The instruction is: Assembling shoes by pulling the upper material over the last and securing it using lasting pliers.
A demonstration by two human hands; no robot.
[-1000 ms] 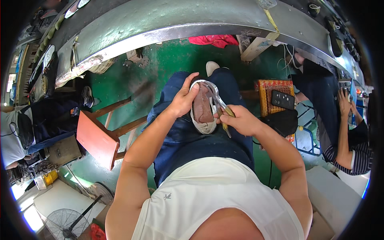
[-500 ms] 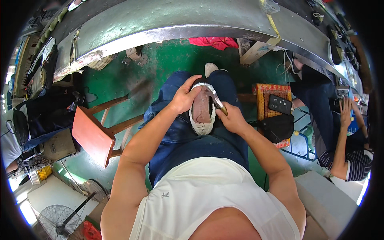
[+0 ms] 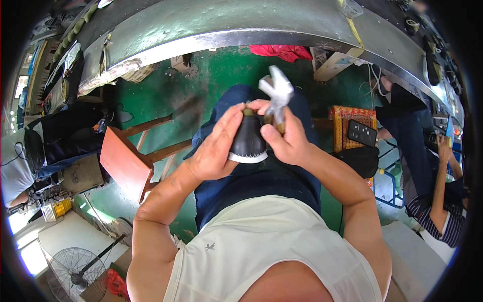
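A person in a white sleeveless top (image 3: 271, 226) cradles a black shoe (image 3: 247, 137), its lower edge a jagged white band, above blue trousers (image 3: 219, 186), the left hand (image 3: 214, 148) clamped along its side and the right hand (image 3: 291, 136) closed around the handle of a metal tool (image 3: 277, 89), whose blurred, curved head points up and away. Fingers of both hands meet near the shoe's far end, before a long metal workbench (image 3: 226, 25). At right, a black handset (image 3: 362, 133) rests on a woven seat (image 3: 339, 137).
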